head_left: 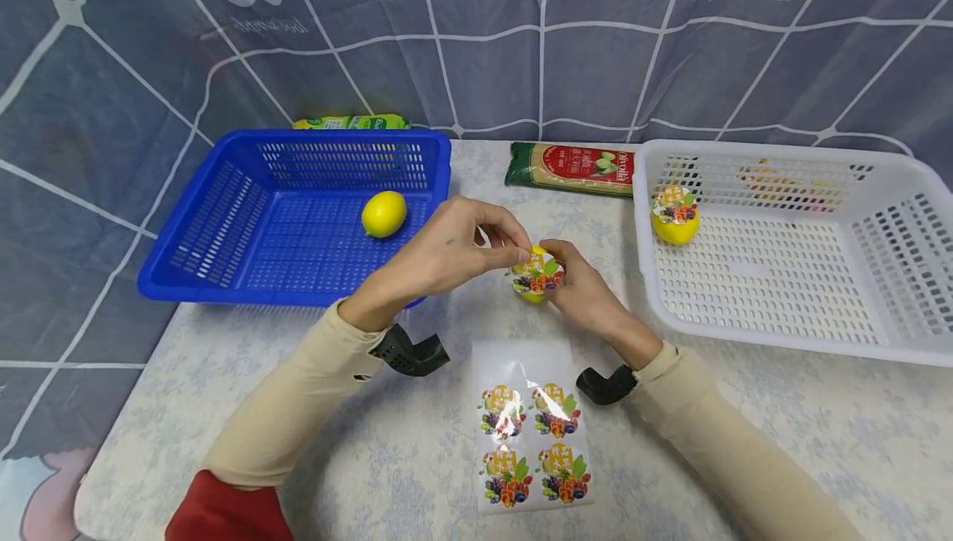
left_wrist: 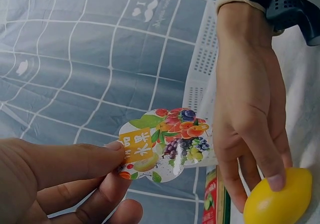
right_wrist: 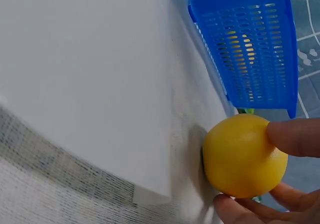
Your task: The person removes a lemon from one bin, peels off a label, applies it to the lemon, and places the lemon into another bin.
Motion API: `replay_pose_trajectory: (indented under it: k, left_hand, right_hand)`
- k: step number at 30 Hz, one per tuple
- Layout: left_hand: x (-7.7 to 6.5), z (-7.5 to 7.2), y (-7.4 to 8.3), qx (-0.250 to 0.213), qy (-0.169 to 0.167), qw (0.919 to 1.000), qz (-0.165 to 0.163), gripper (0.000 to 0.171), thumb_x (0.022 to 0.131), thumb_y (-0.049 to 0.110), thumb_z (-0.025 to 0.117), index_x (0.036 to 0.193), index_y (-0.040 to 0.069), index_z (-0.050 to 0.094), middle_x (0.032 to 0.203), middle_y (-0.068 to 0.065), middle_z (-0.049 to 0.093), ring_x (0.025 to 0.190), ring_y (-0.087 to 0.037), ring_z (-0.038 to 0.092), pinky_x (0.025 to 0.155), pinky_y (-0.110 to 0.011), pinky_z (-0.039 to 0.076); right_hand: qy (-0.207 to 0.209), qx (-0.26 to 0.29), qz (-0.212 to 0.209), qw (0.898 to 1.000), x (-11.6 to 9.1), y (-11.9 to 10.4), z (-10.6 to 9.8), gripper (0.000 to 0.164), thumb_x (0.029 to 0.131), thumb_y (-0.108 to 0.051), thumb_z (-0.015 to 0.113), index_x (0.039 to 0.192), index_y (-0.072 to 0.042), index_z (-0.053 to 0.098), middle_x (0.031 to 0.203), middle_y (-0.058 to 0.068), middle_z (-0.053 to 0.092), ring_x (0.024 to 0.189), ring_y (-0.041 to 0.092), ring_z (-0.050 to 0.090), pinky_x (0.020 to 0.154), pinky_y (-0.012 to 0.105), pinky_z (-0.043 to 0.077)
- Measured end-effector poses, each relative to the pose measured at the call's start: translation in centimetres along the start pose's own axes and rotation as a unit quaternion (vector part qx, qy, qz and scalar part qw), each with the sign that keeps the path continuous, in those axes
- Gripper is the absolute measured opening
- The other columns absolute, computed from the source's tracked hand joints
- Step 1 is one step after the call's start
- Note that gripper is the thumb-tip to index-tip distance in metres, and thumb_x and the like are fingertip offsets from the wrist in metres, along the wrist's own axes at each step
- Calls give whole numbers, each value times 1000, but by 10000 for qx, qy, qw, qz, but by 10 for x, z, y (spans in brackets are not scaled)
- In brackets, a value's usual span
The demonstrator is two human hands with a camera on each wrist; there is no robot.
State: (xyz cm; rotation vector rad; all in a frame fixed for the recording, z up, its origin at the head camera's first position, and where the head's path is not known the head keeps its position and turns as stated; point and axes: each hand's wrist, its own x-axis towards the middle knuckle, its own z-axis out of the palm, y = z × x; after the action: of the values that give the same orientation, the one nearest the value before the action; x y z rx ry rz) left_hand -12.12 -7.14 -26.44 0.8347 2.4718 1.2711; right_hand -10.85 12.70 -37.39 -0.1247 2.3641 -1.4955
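Left hand (head_left: pixel 452 245) with sticker (left_wrist: pixel 172 146) in pinch, right hand (head_left: pixel 584 291) beside with lemon (right_wrist: pixel 240 159) in grip.

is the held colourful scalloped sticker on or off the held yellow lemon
Off: the left wrist view shows the sticker and lemon apart.

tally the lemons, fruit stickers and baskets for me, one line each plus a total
Lemons: 3 (1 in the blue basket, 1 in the right hand, 1 in the white basket)
Fruit stickers: 6 (4 on the sheet, 1 in the left hand, 1 on the white basket's lemon)
Baskets: 2 (1 blue, 1 white)
Total: 11
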Motion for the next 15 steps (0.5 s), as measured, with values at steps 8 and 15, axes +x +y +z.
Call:
replay_pose_trajectory:
  k: [8, 15]
  left_hand:
    - [0, 0, 0, 66, 27, 10000, 27, 4, 88, 12, 73, 87, 10, 76, 75, 3, 66, 72, -14, 57, 67, -29, 46]
    - [0, 0, 0, 27, 3, 10000, -36, 4, 88, 13, 73, 87, 10, 76, 75, 4, 67, 72, -15, 57, 68, -30, 46]
  right_hand:
    - [-49, 140, 32, 9999, 1, 3, 2, 71, 92, 6, 57, 152, 1, 20, 146, 26, 38, 116, 33, 54, 85, 34, 47]
    - [146, -24, -77, 9999, -2, 6, -1, 69, 92, 1, 60, 153, 1, 26, 149, 23, 38, 126, 35, 48, 96, 43, 46]
